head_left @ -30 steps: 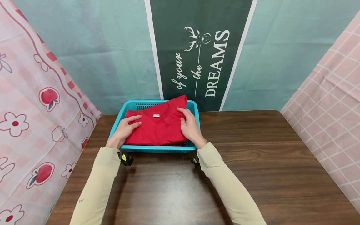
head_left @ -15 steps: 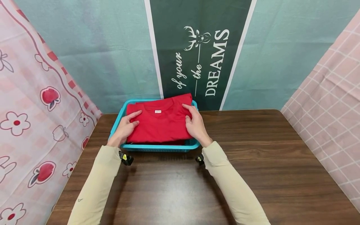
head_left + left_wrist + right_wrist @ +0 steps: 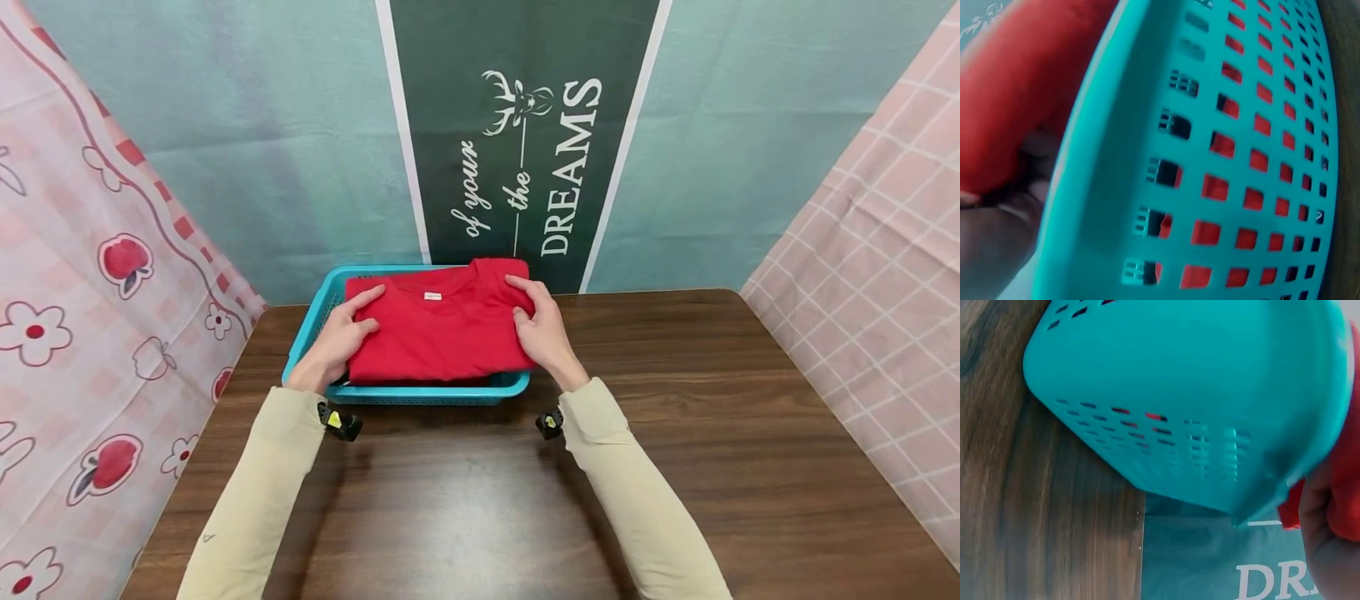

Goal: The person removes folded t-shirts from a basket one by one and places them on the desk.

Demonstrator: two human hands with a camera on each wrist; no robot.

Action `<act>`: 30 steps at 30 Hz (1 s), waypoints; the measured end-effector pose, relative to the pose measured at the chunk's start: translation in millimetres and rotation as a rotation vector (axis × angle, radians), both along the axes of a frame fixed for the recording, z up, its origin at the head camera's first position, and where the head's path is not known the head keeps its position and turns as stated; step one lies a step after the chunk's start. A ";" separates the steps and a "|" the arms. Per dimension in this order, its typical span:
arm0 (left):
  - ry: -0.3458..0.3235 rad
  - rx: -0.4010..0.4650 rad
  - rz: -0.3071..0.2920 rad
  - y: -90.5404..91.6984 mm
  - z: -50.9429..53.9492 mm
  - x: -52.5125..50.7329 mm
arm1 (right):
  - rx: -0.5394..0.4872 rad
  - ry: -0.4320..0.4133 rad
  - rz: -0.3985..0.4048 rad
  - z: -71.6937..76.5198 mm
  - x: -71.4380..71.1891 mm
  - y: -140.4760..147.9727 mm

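A folded red T-shirt (image 3: 442, 333) with a small white neck label lies level over a turquoise plastic basket (image 3: 420, 396). My left hand (image 3: 336, 340) grips its left side, thumb and fingers on top and the rest out of sight. On the opposite side my right hand (image 3: 546, 332) holds the shirt's right edge, beyond the basket's right rim. In the right wrist view, red cloth wraps over part of the right hand (image 3: 1329, 556). Through the basket's holes in the left wrist view, more red cloth (image 3: 1215, 187) shows inside.
The basket stands at the back of a dark wooden table (image 3: 465, 500), close to a green hanging cloth (image 3: 300, 150) with printed words. Patterned pink cloths hang on the left (image 3: 112, 333) and right (image 3: 885, 275). Bare tabletop extends to the right and in front.
The shirt has risen from inside the basket and shifted right, now overhanging the right rim. My right hand has moved right with it; the left hand has moved slightly the same way.
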State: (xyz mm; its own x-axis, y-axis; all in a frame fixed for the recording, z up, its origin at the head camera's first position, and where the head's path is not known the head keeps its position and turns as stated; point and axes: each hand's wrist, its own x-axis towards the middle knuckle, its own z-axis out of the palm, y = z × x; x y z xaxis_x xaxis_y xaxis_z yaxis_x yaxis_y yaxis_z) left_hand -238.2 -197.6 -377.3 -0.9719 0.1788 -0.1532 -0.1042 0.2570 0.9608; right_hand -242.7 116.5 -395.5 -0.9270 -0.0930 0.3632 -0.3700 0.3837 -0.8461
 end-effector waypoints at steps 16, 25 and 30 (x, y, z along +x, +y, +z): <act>-0.119 0.116 -0.071 24.8 -2.6 2.0 | -0.107 -0.324 -0.014 -0.9 9.7 37.4; -0.082 0.044 -0.071 34.6 -6.9 4.8 | -0.040 -0.305 0.041 -5.7 11.7 41.7; -0.076 0.082 -0.064 37.2 -9.7 6.2 | 0.015 -0.285 0.041 -6.3 11.9 40.7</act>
